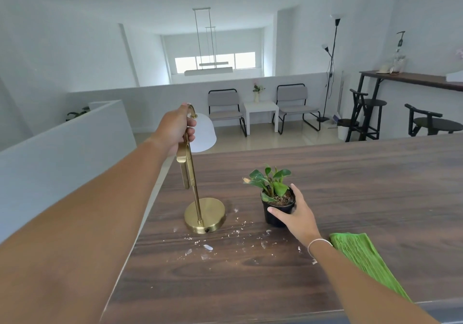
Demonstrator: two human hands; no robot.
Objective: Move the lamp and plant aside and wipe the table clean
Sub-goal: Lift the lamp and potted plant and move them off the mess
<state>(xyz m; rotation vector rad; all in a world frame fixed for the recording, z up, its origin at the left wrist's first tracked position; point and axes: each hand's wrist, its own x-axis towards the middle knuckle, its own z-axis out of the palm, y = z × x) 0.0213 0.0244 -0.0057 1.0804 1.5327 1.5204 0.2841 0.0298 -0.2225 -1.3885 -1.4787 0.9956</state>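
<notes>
While the left hand (178, 127) grips the brass lamp (198, 193) high on its stem, base resting near the table (350, 185) edge, the right hand (295, 214) wraps the potted plant (274, 196) (black pot). White crumbs (208, 247) lie scattered before both; green cloth (363, 258) sits right.

The long table (350, 198) is dark brown wood with a streaky horizontal grain, sprinkled near its front with small white flecks and crumbs (208, 247). On it stands a brushed brass-gold lamp (205, 214) with a round gold base, slim gold stem and a plain white shade (204, 133), beside a small glossy black plastic pot (275, 212) holding a plant with deep green leaves (271, 180), one of them pale and browned at its tip. A bright green ribbed cloth (363, 256) lies at the right, and a thin white bracelet (318, 243) circles the wrist next to it.
</notes>
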